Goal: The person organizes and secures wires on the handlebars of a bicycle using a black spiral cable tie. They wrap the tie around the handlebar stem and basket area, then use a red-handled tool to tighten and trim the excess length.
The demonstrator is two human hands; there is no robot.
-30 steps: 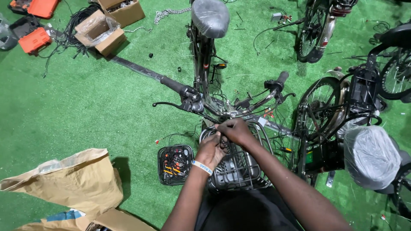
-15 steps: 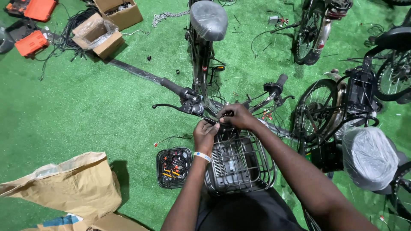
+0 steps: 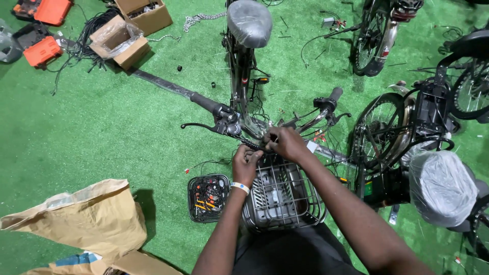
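Both hands worked at the centre of the handlebar (image 3: 265,125) of a bicycle standing on green turf (image 3: 102,132). The left hand (image 3: 246,164) was curled shut around a dark cable bundle (image 3: 249,145) just behind the rear rim of the wire basket (image 3: 282,196). The right hand (image 3: 285,143) was closed too, fingers pinched at the same bundle beside the stem; what exactly the fingertips held was probably a thin wire or tie, too small to tell.

The basket sat directly below the hands, its rim touching or nearly touching the left knuckles, so there was little room downward. The brake lever (image 3: 201,126) and the left grip (image 3: 206,103) reached out on one side, the right grip (image 3: 333,95) on the other. To the right a second bicycle's wheel (image 3: 379,125) and a plastic-wrapped saddle (image 3: 442,187) stood close to the right forearm. To the left the turf lay open as far as a small parts tray (image 3: 208,197) and a brown paper bag (image 3: 86,219).

Compared with half a second earlier, the hands had stayed at the same spot on the bar; the left hand sat slightly lower and nearer the basket rim.
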